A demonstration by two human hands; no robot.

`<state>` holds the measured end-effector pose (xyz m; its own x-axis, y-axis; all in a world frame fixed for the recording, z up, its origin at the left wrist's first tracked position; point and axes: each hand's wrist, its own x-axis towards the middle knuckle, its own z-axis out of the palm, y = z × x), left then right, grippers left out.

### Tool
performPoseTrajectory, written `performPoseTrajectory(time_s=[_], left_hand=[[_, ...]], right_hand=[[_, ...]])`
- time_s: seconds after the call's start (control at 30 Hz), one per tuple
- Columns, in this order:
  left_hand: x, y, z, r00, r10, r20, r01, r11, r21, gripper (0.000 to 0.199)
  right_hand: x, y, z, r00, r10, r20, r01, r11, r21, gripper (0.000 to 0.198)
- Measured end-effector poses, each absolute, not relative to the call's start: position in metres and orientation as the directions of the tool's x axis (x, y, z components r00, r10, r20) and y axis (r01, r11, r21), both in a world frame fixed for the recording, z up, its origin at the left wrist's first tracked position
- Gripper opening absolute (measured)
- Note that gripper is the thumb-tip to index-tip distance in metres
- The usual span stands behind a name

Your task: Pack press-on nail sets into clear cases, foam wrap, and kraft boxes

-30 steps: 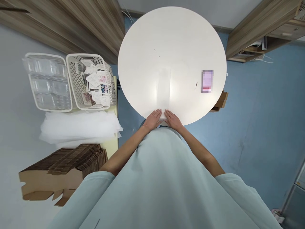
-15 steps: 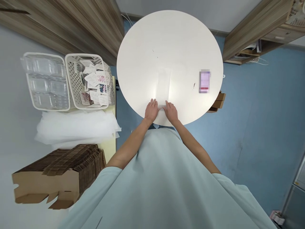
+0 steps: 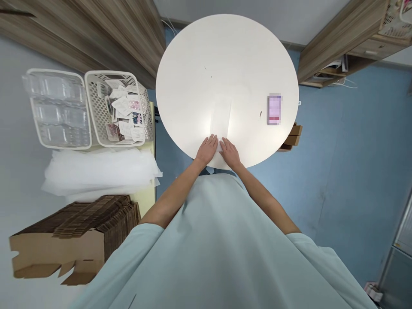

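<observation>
A whitish, translucent strip of thin sheet (image 3: 220, 116) lies lengthwise on the round white table (image 3: 225, 47), running away from me. At its near end, close to the table's front edge, my left hand (image 3: 207, 149) presses down with its fingers stretched out flat. Beside it my right hand (image 3: 229, 152) also rests flat, fingers extended over the strip's near right side. A narrow gap separates the two hands. The part of the strip beneath my fingers is hidden.
A phone with a blurred screen (image 3: 274, 109) lies on the table's right. On the left side stand a basket of small carded items (image 3: 93, 103), a basket of clear plastic boxes (image 3: 34, 111), white foam sheets (image 3: 99, 171) and stacked flat cardboard boxes (image 3: 61, 249).
My hands have gone from bent fingers with the thumbs at the strip's near edge to lying flatter on it. The strip's far end now sits a little nearer to me.
</observation>
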<state>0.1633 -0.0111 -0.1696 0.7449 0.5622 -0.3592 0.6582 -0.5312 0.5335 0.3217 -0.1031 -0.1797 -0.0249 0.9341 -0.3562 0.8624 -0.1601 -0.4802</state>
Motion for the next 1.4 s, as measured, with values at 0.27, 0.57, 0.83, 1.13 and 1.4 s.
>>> performPoseTrajectory(time_s=[0.27, 0.57, 0.83, 1.13, 1.4], left_hand=[[0.122, -0.048, -0.154, 0.777, 0.410, -0.477, 0.622, -0.618, 0.481, 0.068], [0.139, -0.019, -0.155, 0.654, 0.602, -0.459, 0.754, -0.462, 0.468, 0.056], [0.165, -0.005, -0.160, 0.540, 0.692, -0.479, 0.834, -0.363, 0.416, 0.058], [0.175, -0.002, -0.162, 0.599, 0.663, -0.449, 0.797, -0.445, 0.408, 0.068], [0.159, -0.017, -0.157, 0.721, 0.529, -0.447, 0.691, -0.591, 0.416, 0.065]], right_hand=[[0.313, -0.155, -0.177, -0.190, 0.918, -0.350, 0.882, 0.003, -0.471, 0.057], [0.331, -0.117, -0.180, -0.063, 0.938, -0.341, 0.860, -0.123, -0.496, 0.053], [0.327, -0.089, -0.185, 0.158, 0.949, -0.271, 0.811, -0.282, -0.512, 0.052], [0.326, -0.079, -0.187, 0.142, 0.958, -0.250, 0.835, -0.251, -0.490, 0.042], [0.326, -0.115, -0.189, -0.033, 0.957, -0.289, 0.892, -0.102, -0.440, 0.059]])
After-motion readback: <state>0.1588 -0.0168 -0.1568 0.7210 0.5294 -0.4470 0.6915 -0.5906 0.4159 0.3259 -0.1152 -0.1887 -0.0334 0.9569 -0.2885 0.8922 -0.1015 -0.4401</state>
